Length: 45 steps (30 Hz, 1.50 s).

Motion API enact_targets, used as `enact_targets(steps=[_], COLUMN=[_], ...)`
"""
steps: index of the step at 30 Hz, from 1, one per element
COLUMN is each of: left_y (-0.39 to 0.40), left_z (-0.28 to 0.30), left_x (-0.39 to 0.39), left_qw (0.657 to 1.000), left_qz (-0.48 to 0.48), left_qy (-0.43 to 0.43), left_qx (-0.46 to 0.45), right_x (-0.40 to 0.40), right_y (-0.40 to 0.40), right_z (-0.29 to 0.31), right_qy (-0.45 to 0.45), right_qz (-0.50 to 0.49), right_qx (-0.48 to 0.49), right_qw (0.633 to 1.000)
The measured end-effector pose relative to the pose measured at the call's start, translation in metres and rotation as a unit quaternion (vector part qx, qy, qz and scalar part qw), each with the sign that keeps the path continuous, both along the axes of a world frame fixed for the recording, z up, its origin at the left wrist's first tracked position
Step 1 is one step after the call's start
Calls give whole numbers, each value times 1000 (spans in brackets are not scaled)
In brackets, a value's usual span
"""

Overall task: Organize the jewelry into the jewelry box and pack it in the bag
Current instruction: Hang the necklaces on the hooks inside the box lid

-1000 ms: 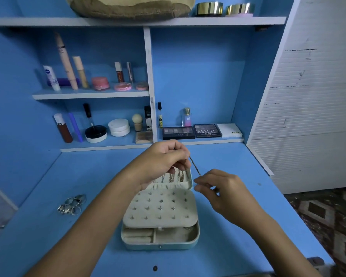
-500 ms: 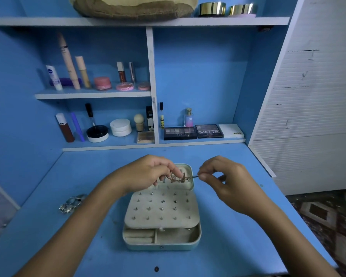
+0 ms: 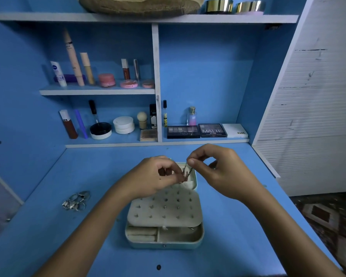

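A pale green jewelry box (image 3: pixel 164 243) lies open on the blue desk, its cream studded earring panel (image 3: pixel 165 210) folded over the tray. Over the box's far lid, my left hand (image 3: pixel 154 176) and my right hand (image 3: pixel 218 172) both pinch a thin chain necklace (image 3: pixel 187 170), which runs slanted between their fingertips. A heap of silver rings (image 3: pixel 77 200) sits on the desk to the left of the box. A tan woven bag (image 3: pixel 140 5) rests on the top shelf.
Shelves behind the desk carry cosmetics: tubes, jars, eyeshadow palettes (image 3: pixel 197 131) and a perfume bottle (image 3: pixel 191 116). Two gold-rimmed tins (image 3: pixel 234 6) stand on the top shelf. A white slatted panel (image 3: pixel 316 100) rises at the right, above a patterned rug (image 3: pixel 332 220).
My right hand rose a little and tilted the chain steeper. The left hand stayed low over the box lid, still pinching the chain's lower end.
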<state>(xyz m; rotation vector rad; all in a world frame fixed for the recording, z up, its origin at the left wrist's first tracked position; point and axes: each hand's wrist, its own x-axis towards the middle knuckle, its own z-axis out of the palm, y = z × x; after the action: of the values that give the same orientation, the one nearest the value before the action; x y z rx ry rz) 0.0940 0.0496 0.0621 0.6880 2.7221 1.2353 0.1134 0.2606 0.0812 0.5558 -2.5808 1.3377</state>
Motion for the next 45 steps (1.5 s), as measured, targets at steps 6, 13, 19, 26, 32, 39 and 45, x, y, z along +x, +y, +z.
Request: enact_targets(steps=[6, 13, 19, 26, 32, 39, 45], left_y=[-6, -18, -21, -18, -17, -10, -3], left_z=[-2, 3, 5, -5, -20, -28, -34], left_x=[-2, -2, -1, -6, -15, -27, -41], left_qw=[994, 949, 963, 955, 959, 978, 960], left_qz=[63, 31, 20, 94, 187, 208, 163], left_qy=[-39, -156, -149, -155, -121, 20, 101], left_qx=[85, 272, 225, 234, 176, 11, -205], right_x=[-8, -13, -16, -27, -43, -69, -85], right_y=[-5, -15, -20, -24, -30, -45, -56], right_z=[2, 4, 9, -5, -24, -44, -62], right_qy=[-42, -114, -154, -171, -165, -83, -49], right_qz=[2, 37, 53, 9, -40, -84, -99], right_qx=[-33, -128, -179, -161, -64, 79, 145], right_qw=[999, 985, 970, 972, 983, 990, 983])
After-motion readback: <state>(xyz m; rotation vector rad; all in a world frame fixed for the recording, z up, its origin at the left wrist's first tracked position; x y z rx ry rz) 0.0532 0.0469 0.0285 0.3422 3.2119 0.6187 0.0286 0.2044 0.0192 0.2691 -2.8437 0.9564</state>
